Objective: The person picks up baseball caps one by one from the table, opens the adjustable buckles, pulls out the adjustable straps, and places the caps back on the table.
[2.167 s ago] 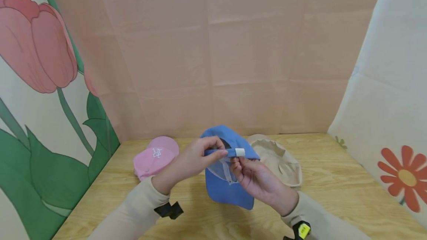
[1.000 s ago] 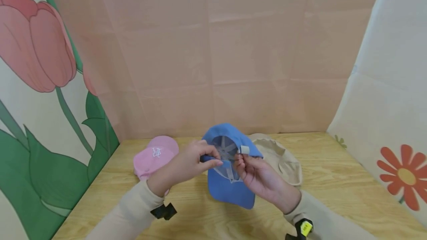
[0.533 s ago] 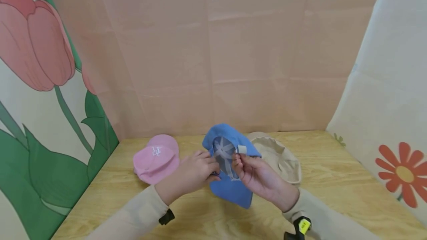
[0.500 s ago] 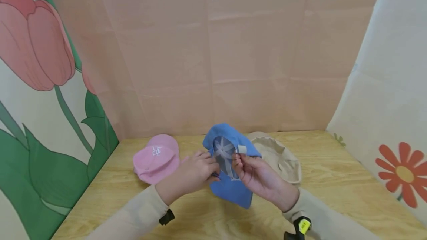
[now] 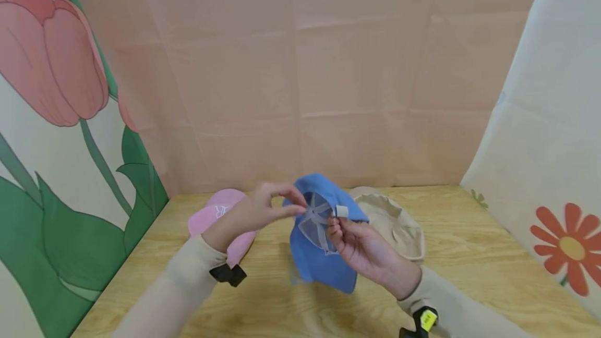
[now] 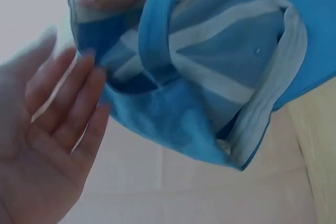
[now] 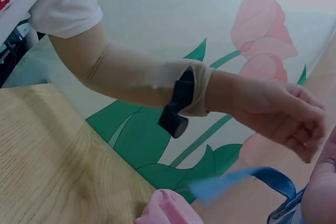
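A blue baseball cap (image 5: 324, 270) is held up over the table with its inside facing me and its brim low. My right hand (image 5: 368, 254) pinches its back edge beside a white tag (image 5: 341, 212). My left hand (image 5: 258, 213) is at the cap's left side, thumb and index finger apart with nothing between them. In the left wrist view, the fingers of that hand (image 6: 58, 114) are relaxed next to the cap's edge. The cap's blue back strap (image 6: 155, 30) hangs loose; in the right wrist view its free end is blurred and apart from the left hand (image 7: 278, 114).
A pink cap (image 5: 239, 246) with white lettering lies at the left on the wooden table (image 5: 451, 286), partly behind my left arm. A beige cap (image 5: 399, 223) lies behind my right hand. A pinkish cloth (image 5: 352, 77) closes off the back, with flower-printed sheets at both sides.
My left hand held the strap across the cap's back, drew it out to the left and down, and has now let go and lifted. The right hand keeps its pinch.
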